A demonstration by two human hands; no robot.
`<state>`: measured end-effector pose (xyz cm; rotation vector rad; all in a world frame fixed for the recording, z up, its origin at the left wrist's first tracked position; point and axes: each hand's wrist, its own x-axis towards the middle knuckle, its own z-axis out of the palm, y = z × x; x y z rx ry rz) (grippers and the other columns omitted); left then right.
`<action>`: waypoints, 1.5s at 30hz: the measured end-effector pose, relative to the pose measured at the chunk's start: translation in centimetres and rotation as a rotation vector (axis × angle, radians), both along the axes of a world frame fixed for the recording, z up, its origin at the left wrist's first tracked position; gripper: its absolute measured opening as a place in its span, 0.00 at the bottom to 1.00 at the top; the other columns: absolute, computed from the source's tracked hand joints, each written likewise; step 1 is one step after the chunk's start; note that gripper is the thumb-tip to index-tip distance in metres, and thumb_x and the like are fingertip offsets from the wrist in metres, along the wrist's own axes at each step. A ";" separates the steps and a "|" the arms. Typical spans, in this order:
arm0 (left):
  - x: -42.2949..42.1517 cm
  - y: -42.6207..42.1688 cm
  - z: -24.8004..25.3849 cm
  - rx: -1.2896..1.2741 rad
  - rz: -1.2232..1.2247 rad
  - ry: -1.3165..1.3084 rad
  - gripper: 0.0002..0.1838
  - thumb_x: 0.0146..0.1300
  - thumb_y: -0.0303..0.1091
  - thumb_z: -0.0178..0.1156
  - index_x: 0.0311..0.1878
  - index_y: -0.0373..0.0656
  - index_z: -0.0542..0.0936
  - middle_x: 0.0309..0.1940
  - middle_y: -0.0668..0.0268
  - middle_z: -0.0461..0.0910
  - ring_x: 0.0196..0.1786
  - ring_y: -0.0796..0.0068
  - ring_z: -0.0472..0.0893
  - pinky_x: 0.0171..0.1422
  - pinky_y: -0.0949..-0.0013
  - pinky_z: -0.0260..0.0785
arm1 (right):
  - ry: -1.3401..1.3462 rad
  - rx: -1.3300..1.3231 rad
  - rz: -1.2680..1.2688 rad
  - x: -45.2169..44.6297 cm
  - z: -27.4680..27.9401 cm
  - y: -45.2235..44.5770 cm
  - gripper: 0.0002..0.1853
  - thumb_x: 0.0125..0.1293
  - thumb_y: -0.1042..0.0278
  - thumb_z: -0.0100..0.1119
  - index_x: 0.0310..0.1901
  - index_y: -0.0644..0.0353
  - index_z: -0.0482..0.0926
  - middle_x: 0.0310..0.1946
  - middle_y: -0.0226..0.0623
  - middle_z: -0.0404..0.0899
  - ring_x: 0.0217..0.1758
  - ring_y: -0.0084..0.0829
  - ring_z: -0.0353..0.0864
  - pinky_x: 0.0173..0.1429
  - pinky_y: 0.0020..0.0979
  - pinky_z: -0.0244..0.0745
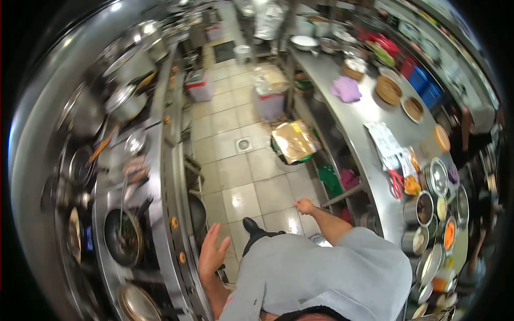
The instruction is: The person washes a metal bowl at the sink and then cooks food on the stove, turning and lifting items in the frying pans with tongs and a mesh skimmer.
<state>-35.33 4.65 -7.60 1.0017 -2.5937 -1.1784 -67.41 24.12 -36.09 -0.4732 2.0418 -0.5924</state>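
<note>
My left hand (pixel 213 252) is beside the stove counter's front edge. Its fingers are stretched out and the thumb stands apart, with nothing in it. Over the floor tiles, near the lower shelf of the right-hand counter, is my right hand (pixel 305 206). Its fingers look loosely curled, and I see nothing in them. On the stove, left of my left hand, sits a dark wok (pixel 124 238) with a ladle (pixel 124 192) resting in it and some dark food inside. A round metal lid (pixel 138 302) lies on the stove below the wok.
Large pots (pixel 131 67) stand along the left stove. The steel counter (pixel 369 160) on the right bears red scissors (pixel 396 184), a purple cloth (pixel 346 89) and several food containers (pixel 450 234). A foil-covered bin (pixel 293 142) and a floor drain (pixel 244 144) are in the tiled aisle.
</note>
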 end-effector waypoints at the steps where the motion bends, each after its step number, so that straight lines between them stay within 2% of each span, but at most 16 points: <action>1: -0.8 -1.0 -0.4 0.006 -0.051 -0.005 0.28 0.58 0.36 0.58 0.60 0.35 0.65 0.61 0.50 0.63 0.65 0.57 0.62 0.67 0.64 0.53 | -0.005 0.006 -0.051 -0.1 -0.3 -0.2 0.21 0.61 0.50 0.50 0.41 0.63 0.77 0.26 0.44 0.79 0.26 0.36 0.79 0.34 0.36 0.73; 3: -2.1 -3.4 -1.1 0.015 -0.005 -0.045 0.28 0.57 0.35 0.58 0.60 0.35 0.65 0.61 0.51 0.63 0.65 0.57 0.61 0.67 0.64 0.52 | 0.140 0.003 0.260 -0.4 -0.6 -1.1 0.24 0.61 0.49 0.50 0.41 0.66 0.77 0.32 0.52 0.79 0.36 0.42 0.79 0.43 0.37 0.73; 4: -2.9 -4.7 -1.5 0.020 -0.029 -0.048 0.28 0.57 0.35 0.58 0.60 0.35 0.65 0.61 0.51 0.63 0.65 0.57 0.61 0.67 0.64 0.52 | 0.136 0.009 0.236 -1.0 -0.5 -1.6 0.24 0.61 0.49 0.50 0.41 0.66 0.77 0.32 0.52 0.79 0.36 0.42 0.79 0.43 0.37 0.73; 6: -4.8 -7.8 -2.1 0.037 -0.061 -0.016 0.28 0.58 0.38 0.57 0.60 0.34 0.64 0.61 0.48 0.62 0.64 0.54 0.61 0.67 0.63 0.53 | 0.296 -0.179 0.086 -3.3 0.5 -3.2 0.23 0.60 0.49 0.50 0.43 0.64 0.77 0.36 0.55 0.78 0.43 0.46 0.77 0.48 0.37 0.71; 8: -7.4 -11.0 -1.6 0.010 -0.118 -0.015 0.28 0.59 0.38 0.56 0.60 0.34 0.64 0.61 0.48 0.62 0.64 0.53 0.61 0.67 0.63 0.53 | 0.483 -0.246 -0.177 -6.0 5.8 -4.5 0.20 0.59 0.54 0.53 0.42 0.63 0.77 0.36 0.54 0.77 0.41 0.47 0.77 0.46 0.38 0.71; 10: -10.0 -13.9 -0.8 -0.024 -0.176 -0.026 0.28 0.59 0.39 0.56 0.60 0.34 0.64 0.61 0.48 0.62 0.64 0.53 0.61 0.67 0.62 0.52 | 0.695 -0.372 -0.300 -10.6 6.4 -5.1 0.15 0.59 0.59 0.55 0.39 0.63 0.77 0.31 0.49 0.78 0.36 0.43 0.77 0.40 0.37 0.71; 14: -15.0 -18.6 0.8 -0.031 -0.287 0.028 0.29 0.60 0.41 0.55 0.60 0.35 0.64 0.61 0.49 0.61 0.64 0.53 0.61 0.67 0.62 0.53 | 0.869 -0.412 -0.587 -15.0 15.0 -7.2 0.15 0.57 0.63 0.57 0.43 0.64 0.75 0.32 0.46 0.73 0.37 0.43 0.74 0.44 0.37 0.70; 18: -19.1 -21.5 0.9 -0.075 -0.357 0.020 0.29 0.60 0.42 0.55 0.60 0.35 0.64 0.61 0.49 0.62 0.64 0.53 0.61 0.66 0.61 0.53 | 1.161 -0.464 -0.535 -21.1 19.1 -7.9 0.19 0.56 0.63 0.59 0.48 0.62 0.73 0.40 0.48 0.70 0.44 0.45 0.71 0.49 0.38 0.68; 24: -24.8 -21.1 -1.3 0.006 -0.290 -0.016 0.28 0.60 0.41 0.56 0.59 0.34 0.65 0.60 0.47 0.63 0.63 0.52 0.63 0.65 0.62 0.55 | 1.386 -0.186 -0.544 -38.2 22.0 -6.5 0.32 0.54 0.54 0.60 0.59 0.56 0.64 0.59 0.55 0.56 0.62 0.52 0.57 0.62 0.42 0.57; 26: -25.6 -21.6 -5.6 -0.002 -0.237 -0.002 0.28 0.60 0.41 0.56 0.59 0.34 0.66 0.59 0.47 0.64 0.62 0.52 0.64 0.65 0.62 0.56 | 1.455 -0.077 -0.522 -42.9 21.5 -6.0 0.36 0.54 0.50 0.60 0.62 0.54 0.60 0.63 0.56 0.52 0.65 0.53 0.53 0.65 0.44 0.54; 30: -25.4 -20.5 -10.0 0.041 0.057 -0.140 0.27 0.58 0.42 0.57 0.56 0.33 0.69 0.54 0.47 0.70 0.58 0.52 0.69 0.63 0.62 0.59 | 1.197 0.098 -0.577 -51.5 16.9 -7.0 0.39 0.57 0.40 0.50 0.66 0.53 0.54 0.66 0.55 0.46 0.68 0.55 0.47 0.66 0.53 0.48; 32: -23.5 -20.3 -15.4 0.160 0.174 -0.300 0.28 0.57 0.44 0.57 0.55 0.33 0.69 0.51 0.46 0.72 0.56 0.51 0.71 0.61 0.62 0.61 | 1.003 0.349 -0.358 -51.6 16.9 -10.6 0.37 0.61 0.39 0.41 0.65 0.54 0.54 0.66 0.52 0.49 0.68 0.55 0.47 0.66 0.54 0.46; 36: -18.3 -17.4 -23.4 0.269 0.410 -0.330 0.28 0.56 0.45 0.58 0.54 0.32 0.71 0.51 0.47 0.72 0.56 0.53 0.72 0.60 0.63 0.62 | 1.101 0.262 -0.219 -54.8 15.6 -16.0 0.33 0.64 0.40 0.35 0.65 0.53 0.56 0.66 0.49 0.52 0.68 0.55 0.47 0.66 0.55 0.44; 38: -15.2 -15.6 -28.5 0.495 0.684 -0.236 0.27 0.56 0.44 0.58 0.52 0.31 0.72 0.51 0.48 0.73 0.55 0.57 0.73 0.59 0.64 0.63 | 1.087 0.214 -0.149 -56.4 16.1 -17.5 0.31 0.65 0.43 0.34 0.64 0.52 0.58 0.66 0.47 0.52 0.68 0.53 0.48 0.67 0.54 0.43; 42: -10.8 -10.0 -33.4 0.485 1.124 -0.331 0.23 0.51 0.40 0.62 0.45 0.30 0.76 0.43 0.48 0.77 0.48 0.61 0.77 0.54 0.64 0.66 | 1.111 0.170 -0.153 -57.7 15.8 -17.9 0.30 0.65 0.42 0.35 0.63 0.50 0.60 0.66 0.44 0.53 0.68 0.50 0.49 0.67 0.52 0.44; 45: -10.5 -6.1 -32.3 0.467 1.312 -0.231 0.18 0.50 0.37 0.62 0.35 0.29 0.78 0.33 0.49 0.79 0.38 0.61 0.78 0.46 0.62 0.68 | 1.128 0.162 -0.135 -58.0 15.3 -17.6 0.30 0.65 0.42 0.35 0.63 0.49 0.60 0.65 0.44 0.55 0.68 0.48 0.50 0.67 0.51 0.45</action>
